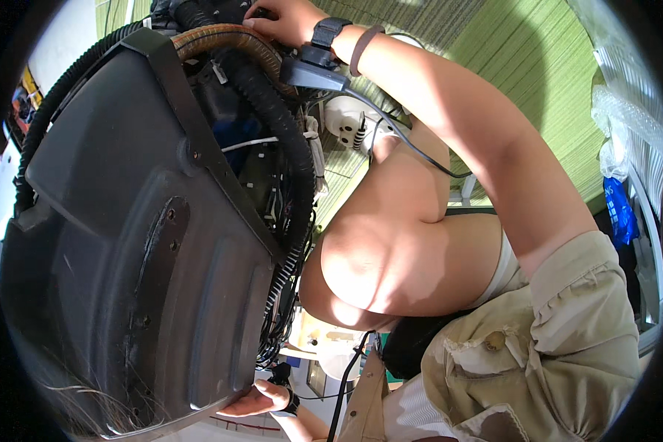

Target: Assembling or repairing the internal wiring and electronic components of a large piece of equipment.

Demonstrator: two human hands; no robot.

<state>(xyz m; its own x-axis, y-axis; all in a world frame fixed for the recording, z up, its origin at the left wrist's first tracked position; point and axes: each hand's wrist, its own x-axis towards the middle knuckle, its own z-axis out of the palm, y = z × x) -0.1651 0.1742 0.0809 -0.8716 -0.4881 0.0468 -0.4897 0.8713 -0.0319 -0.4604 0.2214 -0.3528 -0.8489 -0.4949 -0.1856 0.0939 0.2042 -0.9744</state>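
The right hand (pixel 283 18) sat at the top of the view, fingers curled down over a brown ribbed hose (pixel 221 37) where it arched across the upper edge of the panel (pixel 132 243). The fingertips pressed on the hose and the dark parts behind it; whether they closed fully around it could not be told. A black band (pixel 327 31) with a boxy device (pixel 311 72) circled that wrist, next to a thin brown band (pixel 362 48), and a dark cable (pixel 405 140) ran down from the device along the forearm.

The left hand (pixel 261 400) lay at the bottom edge of the view, palm up, fingers loosely curled under the panel's lower rim, holding it from beneath. A dark strap sat at its wrist.

The panel was a big moulded shell of matt dark grey plastic, with long shallow ribs, a recessed slot and a few small screw holes. It filled the left half of the view, tilted. Along its right edge ran a thick black corrugated conduit (pixel 283 140), with thinner wires bundled beside it, one of them white.

A bare knee (pixel 376 250) was bent up in the middle, just beside the conduit. Khaki cloth with a button (pixel 495 340) covered the lower right. Behind lay green striped matting (pixel 516 66), and a white socket block (pixel 346 119) rested on it.
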